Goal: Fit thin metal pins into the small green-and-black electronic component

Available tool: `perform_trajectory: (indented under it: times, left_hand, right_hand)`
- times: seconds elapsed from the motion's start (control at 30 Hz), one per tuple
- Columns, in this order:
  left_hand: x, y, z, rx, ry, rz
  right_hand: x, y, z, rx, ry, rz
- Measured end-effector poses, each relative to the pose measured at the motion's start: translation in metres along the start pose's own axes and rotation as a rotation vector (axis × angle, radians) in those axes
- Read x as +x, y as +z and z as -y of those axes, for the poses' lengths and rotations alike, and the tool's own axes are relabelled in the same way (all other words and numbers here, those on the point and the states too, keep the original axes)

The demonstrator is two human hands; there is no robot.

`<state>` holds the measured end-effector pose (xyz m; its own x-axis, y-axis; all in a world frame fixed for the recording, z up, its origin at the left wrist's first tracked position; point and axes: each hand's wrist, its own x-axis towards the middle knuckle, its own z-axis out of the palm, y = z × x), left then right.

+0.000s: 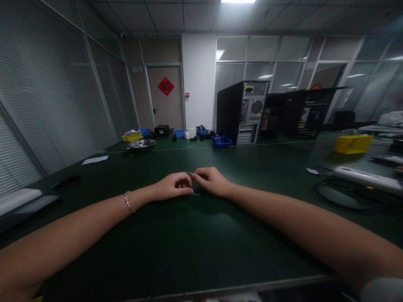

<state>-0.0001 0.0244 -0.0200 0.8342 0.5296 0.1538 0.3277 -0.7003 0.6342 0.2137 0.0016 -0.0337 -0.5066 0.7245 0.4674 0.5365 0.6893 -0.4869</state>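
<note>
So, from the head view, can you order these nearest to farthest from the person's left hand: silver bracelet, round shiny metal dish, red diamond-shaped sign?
From the left hand:
1. Silver bracelet, around that wrist.
2. Round shiny metal dish, beyond it, leftward on the dark green table.
3. Red diamond-shaped sign, on the pale wooden door behind.

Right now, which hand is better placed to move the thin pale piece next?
Probably the right hand: its fingers appear to pinch the thin pale piece. The left hand is curled close by, its grip unclear.
</note>
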Motion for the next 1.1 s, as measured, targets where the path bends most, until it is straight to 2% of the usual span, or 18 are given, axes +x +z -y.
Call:
perform_trajectory:
  times: [0.17,0.37,0.43,0.53,0.63,0.73,0.97,1.1]
  left_hand:
    - [0.0,-0.013,0.006,0.063,-0.031,0.095]
    - [0.0,-0.02,0.019,0.047,0.019,0.126]
    - [-0.001,-0.019,0.02,0.034,0.019,0.115]
    - [-0.004,-0.014,0.018,0.137,-0.005,0.027]
    - [-0.005,-0.009,0.014,0.306,-0.021,-0.037]
    - [-0.004,-0.006,0.011,0.367,-0.012,-0.05]
    - [-0.005,-0.006,0.014,0.304,0.023,-0.085]
    - [-0.005,-0.006,0.02,0.251,0.016,-0.097]
  right_hand:
    - [-0.001,-0.006,-0.003,0.026,0.044,0.126]
    - [0.0,-0.023,0.0,0.077,0.075,0.34]
    - [0.001,-0.027,0.003,0.08,0.087,0.399]
    - [0.001,-0.031,0.008,0.059,0.074,0.462]
    - [0.001,-0.031,0.01,0.013,0.043,0.49]
    - [0.002,-0.03,0.008,-0.012,0.026,0.501]
    - [0.001,-0.028,0.003,0.032,0.02,0.479]
    - [0.0,-0.032,0.005,0.08,-0.057,0.484]
